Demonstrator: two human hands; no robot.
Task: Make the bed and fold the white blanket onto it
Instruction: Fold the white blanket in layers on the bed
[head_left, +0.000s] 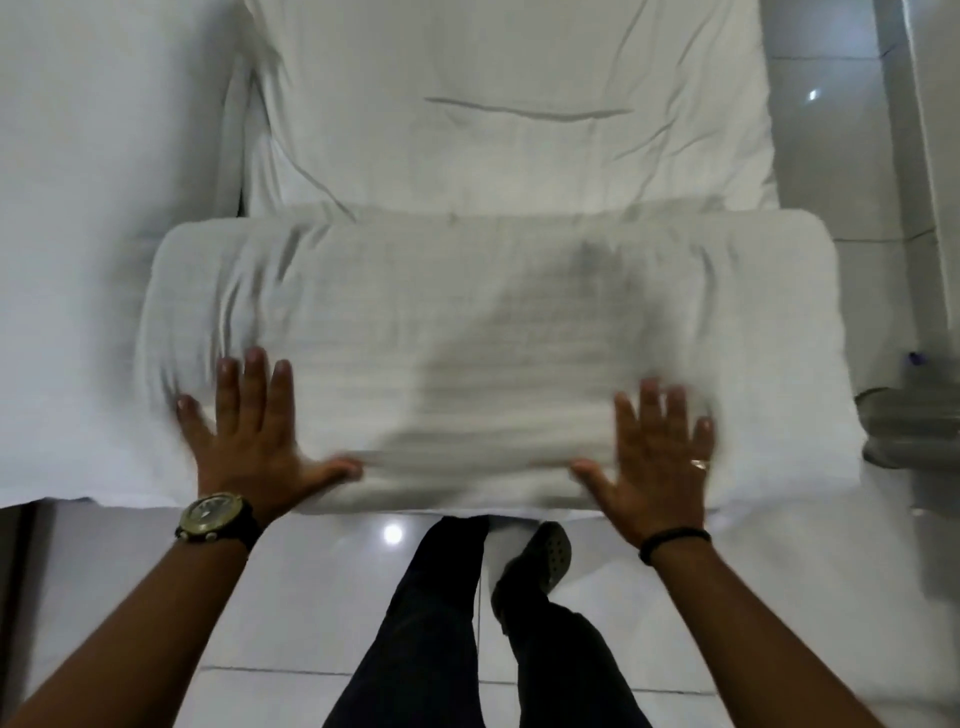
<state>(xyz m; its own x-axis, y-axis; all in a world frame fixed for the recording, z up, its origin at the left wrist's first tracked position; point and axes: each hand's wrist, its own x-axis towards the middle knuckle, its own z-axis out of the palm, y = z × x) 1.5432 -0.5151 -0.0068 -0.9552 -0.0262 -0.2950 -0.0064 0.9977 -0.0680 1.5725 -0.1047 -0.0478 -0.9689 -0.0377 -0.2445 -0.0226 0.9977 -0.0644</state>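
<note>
The white blanket (467, 312) lies folded into a thick wide rectangle across the near end of the bed (509, 104), whose white sheet shows a few creases. My left hand (249, 431) rests flat on the blanket's near left part, fingers spread, a watch on the wrist. My right hand (654, 457) lies flat on the near right part, fingers spread, slightly blurred, with a ring and a dark wristband. Neither hand grips the cloth.
A second white bed surface (78, 208) adjoins on the left. A glossy white tiled floor (311, 597) lies under me, with my dark trousers and shoe (540, 561) at the bed's foot. A grey metal object (904, 426) stands at the right by a white wall.
</note>
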